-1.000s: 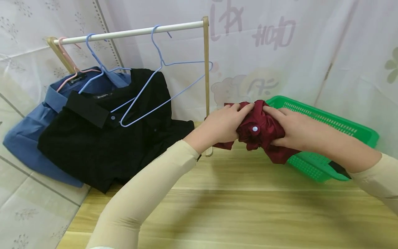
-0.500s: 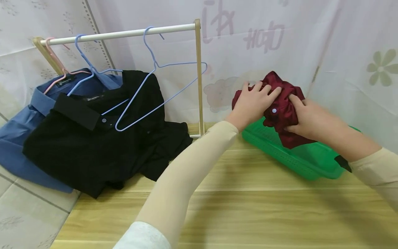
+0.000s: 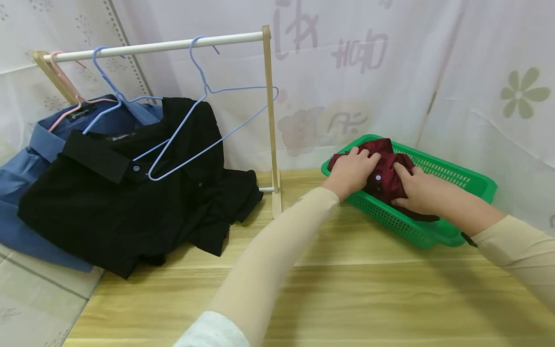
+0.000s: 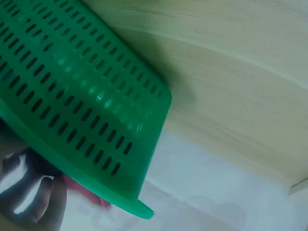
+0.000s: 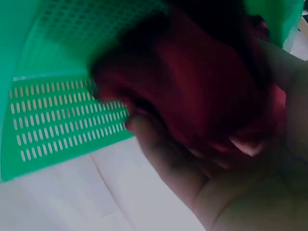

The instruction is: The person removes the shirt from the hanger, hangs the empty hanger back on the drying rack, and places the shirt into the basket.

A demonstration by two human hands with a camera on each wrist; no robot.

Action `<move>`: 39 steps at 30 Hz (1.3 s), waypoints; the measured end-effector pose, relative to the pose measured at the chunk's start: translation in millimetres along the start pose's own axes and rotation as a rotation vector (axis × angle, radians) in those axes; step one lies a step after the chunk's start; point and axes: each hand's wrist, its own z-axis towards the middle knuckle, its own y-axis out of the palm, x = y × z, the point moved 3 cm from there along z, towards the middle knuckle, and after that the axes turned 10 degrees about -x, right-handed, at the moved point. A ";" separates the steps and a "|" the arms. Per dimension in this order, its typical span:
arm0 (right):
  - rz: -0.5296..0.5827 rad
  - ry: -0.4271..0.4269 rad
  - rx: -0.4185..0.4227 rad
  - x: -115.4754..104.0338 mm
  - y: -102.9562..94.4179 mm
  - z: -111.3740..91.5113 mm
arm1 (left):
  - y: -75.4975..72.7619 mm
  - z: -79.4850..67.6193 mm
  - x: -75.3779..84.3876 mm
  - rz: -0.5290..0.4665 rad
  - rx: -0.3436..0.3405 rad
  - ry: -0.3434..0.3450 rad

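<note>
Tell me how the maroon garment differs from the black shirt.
The maroon garment is bunched in the green basket; the black shirt is spread on a blue hanger. The black shirt's collar shows plainly; no collar stands out on the maroon garment. Both show a pale button.

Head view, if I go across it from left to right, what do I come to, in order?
Blue shirt, black shirt, rack's right post, left hand, maroon garment, right hand, flower print on the curtain.
</note>
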 end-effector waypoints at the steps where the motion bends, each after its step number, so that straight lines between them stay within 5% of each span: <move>1: 0.005 -0.006 -0.018 0.4 1.8 0.3 | 0.9 -0.9 0.1 -0.013 -0.033 0.002; 6: 0.002 -0.023 -0.061 0.6 0.1 0.4 | -2.1 -6.3 -8.2 -0.005 -0.091 -0.003; 11: -0.007 -0.033 -0.082 -5.0 -9.6 1.3 | -7.3 -15.3 -28.2 -0.038 -0.077 -0.029; 18: 0.015 -0.036 -0.096 -22.9 -28.5 -1.1 | -15.4 -45.0 -56.5 -0.112 -0.059 -0.064; 28: 0.211 -0.179 -0.197 -77.5 -47.9 4.4 | -20.6 -116.2 -83.4 -0.239 -0.019 -0.152; 34: 0.428 -0.261 -0.179 -111.6 -35.2 -6.9 | -23.4 -170.7 -90.1 -0.352 0.061 -0.266; 39: 0.529 -0.301 -0.114 -141.2 -18.9 -23.3 | -10.5 -217.1 -91.6 -0.435 0.102 -0.348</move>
